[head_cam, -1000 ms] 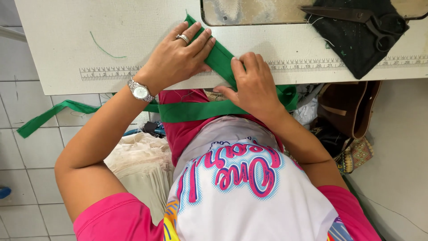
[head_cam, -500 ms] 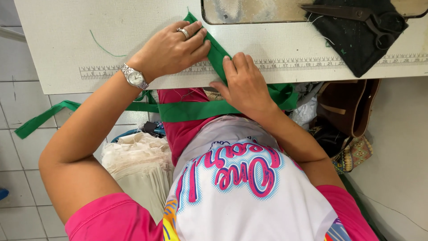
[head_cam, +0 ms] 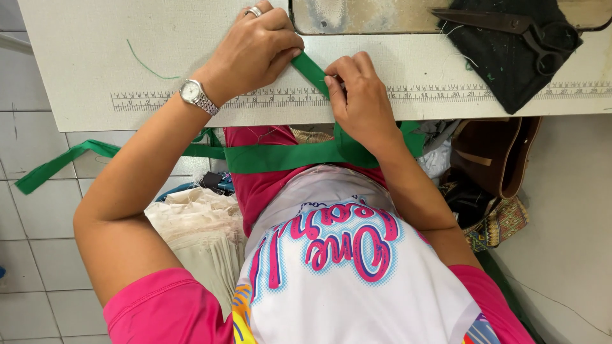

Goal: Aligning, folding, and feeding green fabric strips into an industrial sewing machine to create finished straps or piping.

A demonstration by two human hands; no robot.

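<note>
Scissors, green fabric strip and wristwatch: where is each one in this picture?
scissors (head_cam: 510, 28): head view, on the dark blades near the pivot.
green fabric strip (head_cam: 280, 156): head view, on the flat stretch across the lap.
wristwatch (head_cam: 190, 92): head view, on the round dial.

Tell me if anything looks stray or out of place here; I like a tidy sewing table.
A loose green thread lies alone on the table, left of the left hand. The green strip both hands pinch trails off the table edge, its far end hanging over the tiled floor. The scissors rest on a black cloth.

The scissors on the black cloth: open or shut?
Shut: the scissors lie with blades together in one point on the black cloth.
</note>
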